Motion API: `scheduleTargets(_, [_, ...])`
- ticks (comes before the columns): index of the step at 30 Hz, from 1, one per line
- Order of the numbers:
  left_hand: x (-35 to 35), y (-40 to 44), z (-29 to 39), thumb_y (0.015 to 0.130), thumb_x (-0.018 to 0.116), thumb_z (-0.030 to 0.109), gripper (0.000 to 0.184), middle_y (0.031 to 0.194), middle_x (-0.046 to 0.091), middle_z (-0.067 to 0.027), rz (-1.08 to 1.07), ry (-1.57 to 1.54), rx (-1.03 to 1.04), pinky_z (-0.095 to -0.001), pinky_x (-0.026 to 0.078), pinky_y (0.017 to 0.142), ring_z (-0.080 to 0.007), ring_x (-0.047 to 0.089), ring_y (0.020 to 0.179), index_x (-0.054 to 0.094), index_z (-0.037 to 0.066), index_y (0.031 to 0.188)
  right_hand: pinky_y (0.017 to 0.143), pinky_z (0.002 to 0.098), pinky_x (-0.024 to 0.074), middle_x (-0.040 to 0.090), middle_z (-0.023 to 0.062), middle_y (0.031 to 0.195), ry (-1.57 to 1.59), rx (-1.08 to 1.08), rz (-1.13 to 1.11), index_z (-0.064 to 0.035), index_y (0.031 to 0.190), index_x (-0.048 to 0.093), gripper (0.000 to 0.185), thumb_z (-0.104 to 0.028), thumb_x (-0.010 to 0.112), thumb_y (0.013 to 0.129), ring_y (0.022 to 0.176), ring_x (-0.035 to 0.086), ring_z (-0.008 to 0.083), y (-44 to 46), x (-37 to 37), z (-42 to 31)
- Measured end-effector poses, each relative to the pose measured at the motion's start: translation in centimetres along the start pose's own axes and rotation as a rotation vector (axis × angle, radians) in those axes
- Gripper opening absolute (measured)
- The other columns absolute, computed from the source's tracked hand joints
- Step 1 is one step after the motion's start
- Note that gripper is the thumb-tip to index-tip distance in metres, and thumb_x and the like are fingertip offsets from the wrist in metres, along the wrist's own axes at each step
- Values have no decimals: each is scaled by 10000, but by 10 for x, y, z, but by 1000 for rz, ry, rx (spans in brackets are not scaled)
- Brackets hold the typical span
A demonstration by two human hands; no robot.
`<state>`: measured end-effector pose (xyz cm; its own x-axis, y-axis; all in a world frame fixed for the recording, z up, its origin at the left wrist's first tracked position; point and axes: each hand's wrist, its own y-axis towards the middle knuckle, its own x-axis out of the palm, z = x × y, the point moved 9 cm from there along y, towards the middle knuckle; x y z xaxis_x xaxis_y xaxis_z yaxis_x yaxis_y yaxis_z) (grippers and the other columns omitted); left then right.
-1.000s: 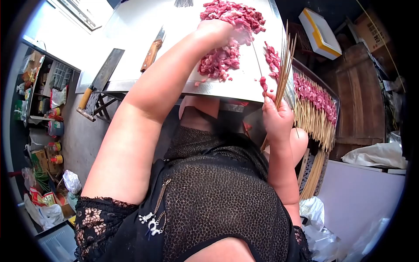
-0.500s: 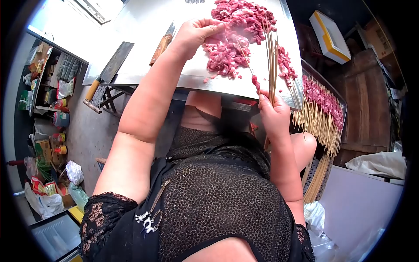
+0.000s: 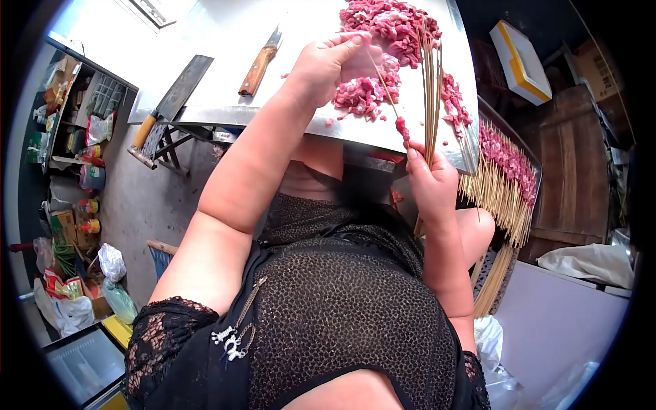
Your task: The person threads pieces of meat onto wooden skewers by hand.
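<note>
My right hand (image 3: 434,183) is closed around a bundle of bamboo skewers (image 3: 430,102) at the table's front edge. One thin skewer (image 3: 383,83) leans left out of that hand, with dark red meat pieces (image 3: 402,128) threaded low on it. At its upper end my left hand (image 3: 322,68) pinches thumb and forefinger together on what looks like a small pink piece of meat, partly hidden by the fingers. A heap of cut raw meat (image 3: 389,26) lies behind, with a paler pile (image 3: 361,96) nearer me and a smaller one (image 3: 454,102) right of the bundle.
On the white metal-edged table (image 3: 225,89) lie a wooden-handled knife (image 3: 260,67) and a cleaver (image 3: 179,92), its handle past the edge. A tray of filled meat skewers (image 3: 507,167) stands at the right, with bare skewers (image 3: 497,280) below. Shelves (image 3: 78,130) hold goods at the left.
My left hand has moved slightly right, its fingertips now at the upper end of the leaning skewer. The knife handle shows more fully. My right hand keeps its hold on the skewers.
</note>
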<state>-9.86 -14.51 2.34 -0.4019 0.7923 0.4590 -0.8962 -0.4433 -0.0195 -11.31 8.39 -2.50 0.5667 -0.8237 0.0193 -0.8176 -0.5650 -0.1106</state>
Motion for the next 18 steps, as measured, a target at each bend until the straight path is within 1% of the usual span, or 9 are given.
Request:
scheduleTargets(1, [-1,-1,-1,939,474,158,229,1012,627,-209,3,-2,-3,-355,545,813,-277,633,950,553,-25,1052,489,154,328,512,-58,687,-1,4,-1,14,1034,614,199,-109,574,883,555,406,1,0,0,3])
scheduleTargets(3, [1,-5,-5,951,446,176,249,1014,625,-213,-42,-112,-19,-363,543,820,-287,627,964,551,-30,1041,490,154,327,512,-58,686,-26,-12,11,12,1029,618,196,-111,577,882,557,403,1,1,-1,7])
scheduleTargets(4, [1,-6,-5,961,418,181,261,1018,621,-222,-29,-102,-13,-369,542,826,-291,626,964,552,-33,1028,490,154,327,512,-58,686,-28,-10,9,12,1029,618,196,-111,577,882,557,403,1,0,-1,7])
scheduleTargets(7, [-2,-7,-6,962,411,171,253,1028,614,-231,-2,-134,0,-365,542,828,-295,626,961,543,-34,1031,492,154,323,513,-57,690,-29,21,19,11,1023,620,194,-115,579,882,561,399,1,-3,-3,9])
scheduleTargets(10, [-3,-8,-5,961,416,168,250,1035,609,-236,49,-146,-2,-356,547,822,-294,629,953,532,-38,1042,495,153,319,516,-55,697,-21,32,2,12,1016,623,187,-111,580,881,568,398,-1,-8,-3,6])
scheduleTargets(16, [7,-15,-9,951,433,132,224,1032,611,-229,8,-133,-41,-349,556,804,-295,632,944,521,-46,1053,472,155,303,514,-57,692,-8,-19,34,17,1005,624,170,-93,576,884,541,384,-3,-11,-6,3])
scheduleTargets(18, [8,-15,-10,948,441,131,220,1027,612,-227,4,-139,-44,-348,556,804,-293,633,940,520,-48,1048,462,162,310,509,-50,688,-52,-45,30,18,1000,621,164,-88,578,883,532,385,-3,-12,-8,0])
